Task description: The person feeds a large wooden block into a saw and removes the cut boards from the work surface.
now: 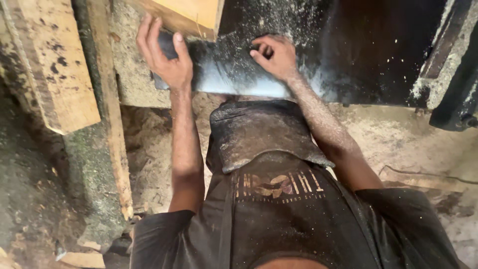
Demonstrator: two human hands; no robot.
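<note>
A dark metal machine plate, dusted with sawdust, runs across the top of the view. My left hand clasps its left end, with the fingers around the end and the thumb on top, just below a pale wooden board. My right hand rests on the plate further right, fingers curled in and covered in sawdust, with nothing visible in it. Both forearms reach up from my dark apron and dark shirt.
A worn, stained plank leans at the left beside a narrow upright timber. Sawdust covers the floor. A dark machine body fills the upper right, with a rough-edged beam at the far right.
</note>
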